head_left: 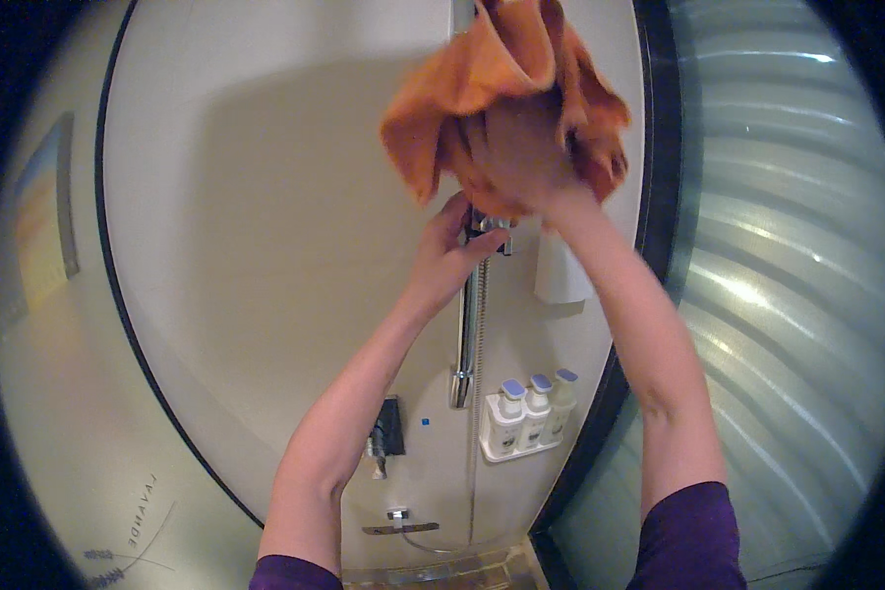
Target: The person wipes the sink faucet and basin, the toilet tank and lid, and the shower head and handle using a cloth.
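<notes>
An orange cloth (pixel 501 81) hangs in folds at the top of the view, and my right hand (pixel 523 151) grips it from below. Part of that hand is blurred and some fingers are hidden by the cloth. Just beneath it, my left hand (pixel 457 251) is curled around the chrome holder (pixel 494 225) on the shower's slide rail (pixel 467 317). The cloth covers the upper part of the rail and its fitting. From the holder a metal shower hose (pixel 481 332) runs down beside the rail.
Pump bottles (pixel 535 420) stand in a white wall rack (pixel 520 453) at the lower right. A white dispenser (pixel 560 273) is mounted above them. A shower mixer (pixel 400 527) and a dark wall holder (pixel 391 426) are low on the wall. Ribbed glass (pixel 767 295) is at the right.
</notes>
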The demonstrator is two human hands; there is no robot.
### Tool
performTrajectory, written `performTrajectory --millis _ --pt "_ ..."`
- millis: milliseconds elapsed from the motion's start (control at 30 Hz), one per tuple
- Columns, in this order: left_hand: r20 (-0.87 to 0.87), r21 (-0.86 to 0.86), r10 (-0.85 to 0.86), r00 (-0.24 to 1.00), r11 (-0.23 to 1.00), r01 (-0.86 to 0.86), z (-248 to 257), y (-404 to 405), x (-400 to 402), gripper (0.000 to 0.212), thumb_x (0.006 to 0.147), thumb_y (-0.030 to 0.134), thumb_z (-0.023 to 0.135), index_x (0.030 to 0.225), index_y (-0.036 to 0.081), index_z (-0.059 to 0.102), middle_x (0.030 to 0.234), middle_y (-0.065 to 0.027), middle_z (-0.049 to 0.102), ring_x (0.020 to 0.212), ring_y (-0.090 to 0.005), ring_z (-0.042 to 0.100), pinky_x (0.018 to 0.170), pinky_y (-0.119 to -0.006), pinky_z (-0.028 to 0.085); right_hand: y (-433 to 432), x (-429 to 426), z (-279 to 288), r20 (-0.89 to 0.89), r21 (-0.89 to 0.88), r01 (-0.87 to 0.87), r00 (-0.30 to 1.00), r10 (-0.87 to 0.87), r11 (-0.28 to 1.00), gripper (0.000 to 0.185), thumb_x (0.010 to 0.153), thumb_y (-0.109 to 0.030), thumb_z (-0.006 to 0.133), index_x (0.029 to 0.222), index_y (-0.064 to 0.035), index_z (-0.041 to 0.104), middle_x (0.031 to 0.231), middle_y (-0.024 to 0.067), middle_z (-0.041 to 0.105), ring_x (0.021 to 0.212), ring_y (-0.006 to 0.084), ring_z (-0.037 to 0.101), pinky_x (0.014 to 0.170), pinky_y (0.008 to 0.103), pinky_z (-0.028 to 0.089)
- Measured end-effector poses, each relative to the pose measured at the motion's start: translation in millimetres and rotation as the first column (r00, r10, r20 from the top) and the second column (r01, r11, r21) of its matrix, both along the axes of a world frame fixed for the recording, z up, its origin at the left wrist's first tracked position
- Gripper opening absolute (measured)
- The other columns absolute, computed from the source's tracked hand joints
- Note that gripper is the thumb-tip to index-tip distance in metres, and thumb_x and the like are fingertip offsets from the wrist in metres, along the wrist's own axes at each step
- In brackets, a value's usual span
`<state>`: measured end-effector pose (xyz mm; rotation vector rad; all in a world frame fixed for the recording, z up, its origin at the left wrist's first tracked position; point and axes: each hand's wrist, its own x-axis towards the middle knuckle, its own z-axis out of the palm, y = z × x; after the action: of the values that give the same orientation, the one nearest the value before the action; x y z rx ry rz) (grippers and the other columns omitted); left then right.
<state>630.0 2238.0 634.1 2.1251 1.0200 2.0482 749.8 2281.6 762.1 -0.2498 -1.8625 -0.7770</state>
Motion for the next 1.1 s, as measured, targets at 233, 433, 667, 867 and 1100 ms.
performTrajectory --millis 233,433,667,867,1100 --pt "-0.174 0.482 0.53 0.83 0.781 -0.398 -36.5 53.1 -85.1 0.039 0.092 0.019 0.072 0.127 0.009 0.062 0.125 -0.0059 0.066 0.12 -0.0254 0.059 0.106 -0.037 0.045 37.9 1.8 -127.4 0.0 -0.16 -0.442 0.894 0.448 0.883 0.056 0.093 -0.027 0.066 0.143 -0.0081 0.048 0.143 0.0162 0.052 0.138 0.0362 0.045 0.116 0.0465 0.036" --pt "-0.016 -0.036 -0.008 1.0 0.999 0.007 -2.1 1.9 -8.5 0.039 0.093 0.012 0.071 0.13 0.005 0.06 0.125 -0.0038 0.068 0.112 -0.0151 0.061 0.097 -0.032 0.049 65.7 -32.6 -19.1 -0.234 0.189 -0.307 0.908 0.347 0.933 0.05 0.099 -0.037 0.053 0.14 -0.0087 0.051 0.144 0.014 0.054 0.138 0.0335 0.046 0.117 0.044 0.035" --pt "0.064 -0.044 -0.138 0.988 0.989 0.141 1.9 -1.1 0.1 0.037 0.092 0.008 0.072 0.126 0.003 0.058 0.114 -0.0037 0.067 0.104 -0.0123 0.062 0.093 -0.03 0.05 57.0 -21.0 82.8 -0.602 -0.123 -0.855 0.468 0.647 0.505 0.038 0.095 -0.022 0.063 0.128 -0.012 0.048 0.106 0.0086 0.069 0.096 0.0221 0.066 0.081 0.0404 0.055" --pt "0.125 0.033 -0.146 0.981 0.989 0.143 -1.3 10.4 -10.2 0.055 0.093 0.014 0.073 0.138 0.007 0.043 0.134 -0.0046 0.057 0.118 -0.0128 0.057 0.099 -0.031 0.049 74.3 -16.1 -26.1 -0.4 -0.508 -0.858 0.152 0.904 -0.08 0.042 0.097 -0.023 0.071 0.132 -0.0051 0.058 0.133 0.0061 0.061 0.125 0.0192 0.057 0.106 0.036 0.049" --pt "0.328 0.231 -0.229 0.917 0.96 0.157 9.3 6.9 25.2 0.08 0.086 0.021 0.081 0.146 0.007 0.029 0.141 -0.0097 0.045 0.131 -0.0182 0.046 0.11 -0.035 0.04 75.5 4.9 -121.3 -0.255 -0.488 -0.76 0.594 0.763 0.429 0.064 0.092 -0.028 0.078 0.146 -0.0078 0.05 0.149 0.0069 0.053 0.138 0.022 0.048 0.115 0.0382 0.041"
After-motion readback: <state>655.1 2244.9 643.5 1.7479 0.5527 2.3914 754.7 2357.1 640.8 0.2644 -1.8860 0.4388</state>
